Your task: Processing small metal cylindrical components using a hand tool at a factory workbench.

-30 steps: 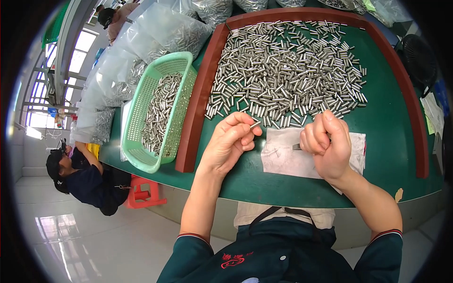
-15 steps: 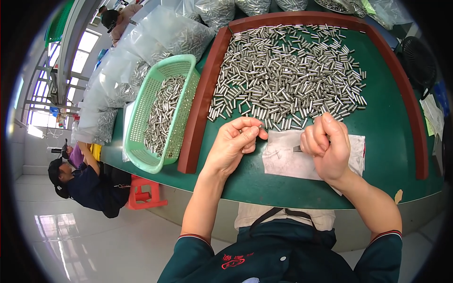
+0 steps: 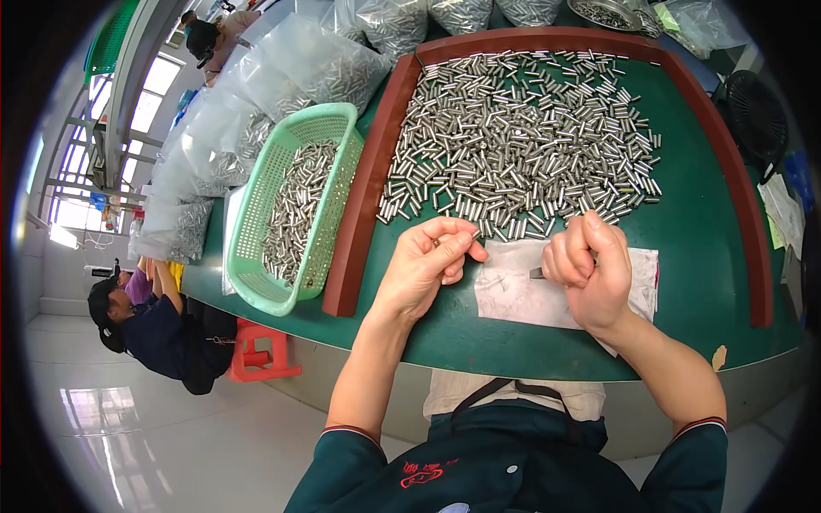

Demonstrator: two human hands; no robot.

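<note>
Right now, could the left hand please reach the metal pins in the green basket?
Probably yes: the metal pins lie uncovered, with only the basket wall and red-brown rail between them and the left hand.

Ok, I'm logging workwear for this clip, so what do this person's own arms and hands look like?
The left hand and right hand are without gloves, and no watch shows at either wrist. The forearms are bare up to short, dark green sleeves, each edged with a narrow trim striped in red and white.

Red lettering [image 3: 422, 476] on green shirt [image 3: 547, 462]
</note>
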